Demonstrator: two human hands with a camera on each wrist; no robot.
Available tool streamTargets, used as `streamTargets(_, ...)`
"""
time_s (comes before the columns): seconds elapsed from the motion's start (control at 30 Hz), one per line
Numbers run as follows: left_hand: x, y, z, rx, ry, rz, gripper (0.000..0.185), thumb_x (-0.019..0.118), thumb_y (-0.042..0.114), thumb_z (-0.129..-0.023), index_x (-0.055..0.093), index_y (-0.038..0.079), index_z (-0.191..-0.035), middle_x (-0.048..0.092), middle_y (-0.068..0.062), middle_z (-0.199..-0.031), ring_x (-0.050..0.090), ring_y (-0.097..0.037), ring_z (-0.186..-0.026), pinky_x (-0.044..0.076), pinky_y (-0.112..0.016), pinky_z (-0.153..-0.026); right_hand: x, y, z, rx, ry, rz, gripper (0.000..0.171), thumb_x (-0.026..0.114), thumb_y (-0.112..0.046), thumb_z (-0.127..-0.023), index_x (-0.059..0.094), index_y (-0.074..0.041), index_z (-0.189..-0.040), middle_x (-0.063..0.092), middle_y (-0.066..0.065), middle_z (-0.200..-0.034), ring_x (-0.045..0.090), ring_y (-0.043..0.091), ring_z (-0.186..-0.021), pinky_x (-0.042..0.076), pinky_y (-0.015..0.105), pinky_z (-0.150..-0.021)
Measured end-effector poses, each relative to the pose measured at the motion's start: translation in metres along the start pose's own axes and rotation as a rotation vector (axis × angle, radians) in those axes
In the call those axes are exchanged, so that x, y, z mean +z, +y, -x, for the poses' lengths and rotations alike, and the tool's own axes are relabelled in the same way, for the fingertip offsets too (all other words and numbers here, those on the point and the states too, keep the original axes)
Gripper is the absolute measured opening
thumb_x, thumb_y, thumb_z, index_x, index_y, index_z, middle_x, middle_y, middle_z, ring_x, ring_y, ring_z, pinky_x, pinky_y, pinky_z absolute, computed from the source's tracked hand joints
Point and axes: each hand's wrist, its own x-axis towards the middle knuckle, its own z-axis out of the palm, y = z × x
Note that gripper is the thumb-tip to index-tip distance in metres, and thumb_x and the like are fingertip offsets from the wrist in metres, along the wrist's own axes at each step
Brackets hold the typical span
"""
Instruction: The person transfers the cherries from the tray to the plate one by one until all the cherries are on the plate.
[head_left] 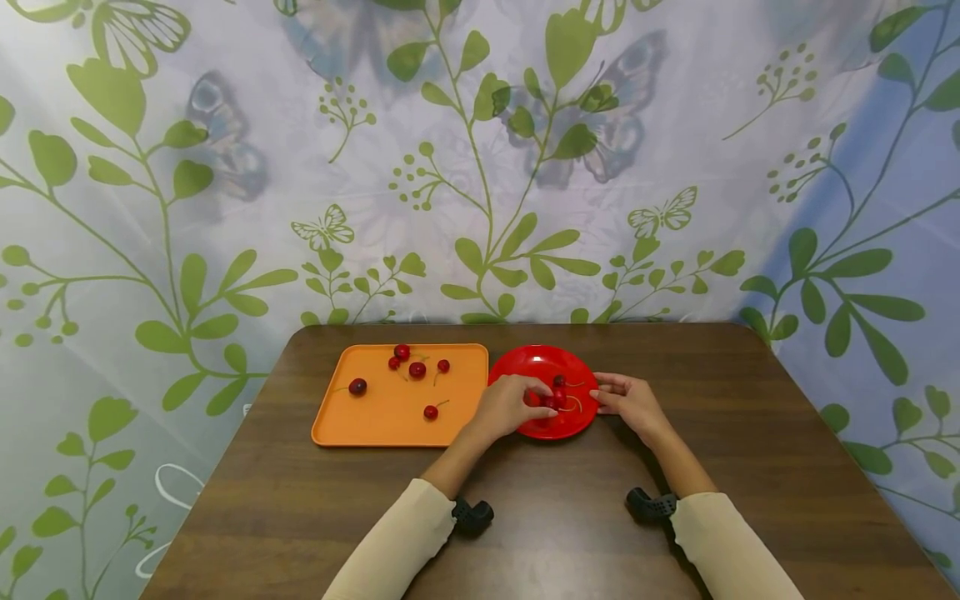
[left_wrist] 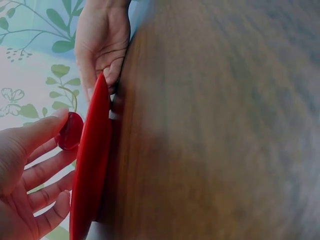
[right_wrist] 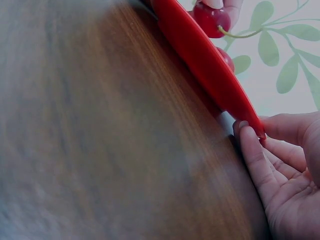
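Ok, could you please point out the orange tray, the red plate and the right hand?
Orange tray (head_left: 393, 407): head view, bare middle surface.
Red plate (head_left: 534, 364): head view, bare far part.
Right hand (head_left: 632, 402): head view, middle of the hand.

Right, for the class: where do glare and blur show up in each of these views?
Head view: fairly crisp, with a small glint on the red plate near its far rim and a pale sheen on the tabletop; left wrist view: the tabletop is hazy and blurred, the cherry clearer; right wrist view: the tabletop is smeared and dim, the backdrop bright.
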Motion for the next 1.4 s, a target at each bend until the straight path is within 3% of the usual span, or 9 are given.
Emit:
streamTargets(0.4, 0.009, 0.005, -0.002, -0.022, 0.034, -0.115, 0.033, 0.083, 0.043, -0.084, 0.08, 0.024, -0.111, 0.076, 0.012, -0.103, 0.066, -0.008, -0.089, 0.051, -0.021, -0.072, 0.0, -0.005, 0.0, 0.018, -0.019, -0.037, 0.049, 0.067, -0.003, -0.097, 0.051, 0.012, -0.14, 0.067, 0.027, -0.116, 0.072, 0.013, -0.081, 0.06, 0.034, -0.076)
streamTargets(0.6, 0.013, 0.006, -0.005, -0.04, 0.022, -0.106, 0.033, 0.083, 0.043, -0.084, 0.08, 0.024, -0.11, 0.076, 0.012, -0.102, 0.064, -0.006, -0.083, 0.049, -0.019, -0.07, 0.001, -0.015, 0.004, 0.024, -0.028, -0.031, 0.047, 0.067, 0.001, -0.096, 0.051, 0.015, -0.138, 0.067, 0.031, -0.115, 0.073, 0.017, -0.081, 0.06, 0.038, -0.077)
streamTargets(1.03, 0.017, 0.005, -0.005, -0.033, 0.033, -0.107, 0.031, 0.084, 0.043, -0.083, 0.081, 0.024, -0.108, 0.077, 0.013, -0.101, 0.067, -0.007, -0.091, 0.052, -0.023, -0.076, -0.001, 0.0, 0.0, 0.006, -0.015, 0.0, 0.05, 0.068, -0.008, -0.097, 0.051, 0.009, -0.142, 0.067, 0.027, -0.119, 0.072, 0.014, -0.083, 0.06, 0.033, -0.078)
streamTargets(1.27, 0.018, 0.005, -0.004, -0.035, 0.033, -0.092, 0.031, 0.084, 0.042, -0.083, 0.081, 0.024, -0.107, 0.077, 0.013, -0.101, 0.066, -0.007, -0.091, 0.052, -0.023, -0.077, 0.003, -0.031, 0.015, 0.024, -0.036, -0.003, 0.047, 0.066, 0.0, -0.097, 0.051, 0.014, -0.139, 0.065, 0.032, -0.116, 0.073, 0.019, -0.084, 0.059, 0.04, -0.081)
streamTargets(1.4, 0.018, 0.005, -0.004, -0.035, 0.032, -0.091, 0.031, 0.084, 0.042, -0.083, 0.081, 0.024, -0.107, 0.077, 0.013, -0.101, 0.066, -0.007, -0.091, 0.052, -0.023, -0.077, 0.003, -0.031, 0.015, 0.032, -0.035, -0.004, 0.047, 0.066, -0.001, -0.097, 0.051, 0.014, -0.139, 0.065, 0.032, -0.116, 0.073, 0.019, -0.084, 0.06, 0.039, -0.081)
